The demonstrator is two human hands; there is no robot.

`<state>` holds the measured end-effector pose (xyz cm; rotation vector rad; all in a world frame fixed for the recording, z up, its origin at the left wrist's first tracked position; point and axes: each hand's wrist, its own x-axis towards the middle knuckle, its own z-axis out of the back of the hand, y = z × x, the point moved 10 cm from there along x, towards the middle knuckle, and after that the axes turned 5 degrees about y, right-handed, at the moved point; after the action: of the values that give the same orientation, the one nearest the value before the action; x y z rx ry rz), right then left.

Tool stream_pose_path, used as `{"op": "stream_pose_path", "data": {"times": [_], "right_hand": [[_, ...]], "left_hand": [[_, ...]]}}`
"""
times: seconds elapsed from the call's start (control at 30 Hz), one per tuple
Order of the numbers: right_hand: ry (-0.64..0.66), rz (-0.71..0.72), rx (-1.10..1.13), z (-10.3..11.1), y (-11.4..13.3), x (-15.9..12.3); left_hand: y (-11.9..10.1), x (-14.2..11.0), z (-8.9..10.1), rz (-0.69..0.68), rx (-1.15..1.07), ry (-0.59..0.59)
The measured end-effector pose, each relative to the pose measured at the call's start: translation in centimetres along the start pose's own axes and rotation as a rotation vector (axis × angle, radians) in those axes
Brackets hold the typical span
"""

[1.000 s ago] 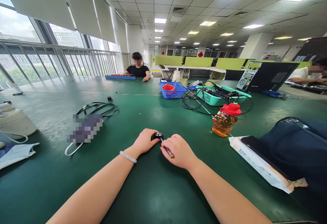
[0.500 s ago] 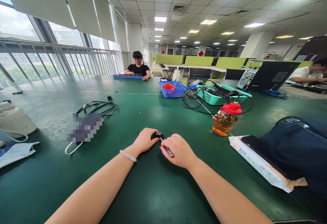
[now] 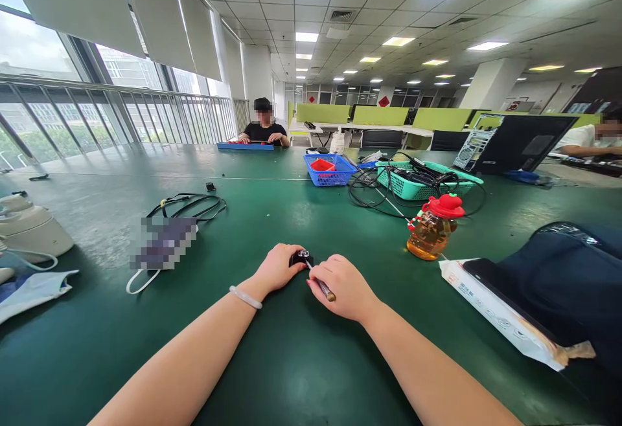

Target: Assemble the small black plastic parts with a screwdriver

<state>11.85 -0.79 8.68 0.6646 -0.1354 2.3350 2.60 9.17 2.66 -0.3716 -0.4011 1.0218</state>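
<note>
On the green table, my left hand (image 3: 276, 267) is closed around the near side of a small black part (image 3: 302, 258) with a shiny top. Its fingers partly cover the part, so its kind cannot be made out. In my right hand (image 3: 340, 287) is a slim tool that looks like a screwdriver (image 3: 329, 294), its butt end pointing toward me. The thin metal tip meets the shiny top of the black part or lies very close to it. A pale bangle circles my left wrist.
A bottle of amber drink (image 3: 430, 228), a tissue pack (image 3: 500, 313) with a phone on it and dark cloth (image 3: 578, 277) lie right. Behind are a blue basket (image 3: 330, 177) and a green basket (image 3: 411, 188) of cables. Left are a blurred pouch (image 3: 165, 243) and mask (image 3: 39, 290). A person sits opposite.
My hands keep their grip with hardly any movement; the whole view has shifted slightly. The person opposite has drawn one hand back from the table edge toward the blue tray.
</note>
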Motion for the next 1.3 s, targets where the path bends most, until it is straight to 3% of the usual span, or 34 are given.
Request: {"op": "stream_pose_path", "data": {"times": [1.3], "right_hand": [[0.040,0.015,-0.024,-0.82,0.45,0.14]], "left_hand": [[-0.40,-0.09,0.11,-0.053,0.046,-0.014]]}}
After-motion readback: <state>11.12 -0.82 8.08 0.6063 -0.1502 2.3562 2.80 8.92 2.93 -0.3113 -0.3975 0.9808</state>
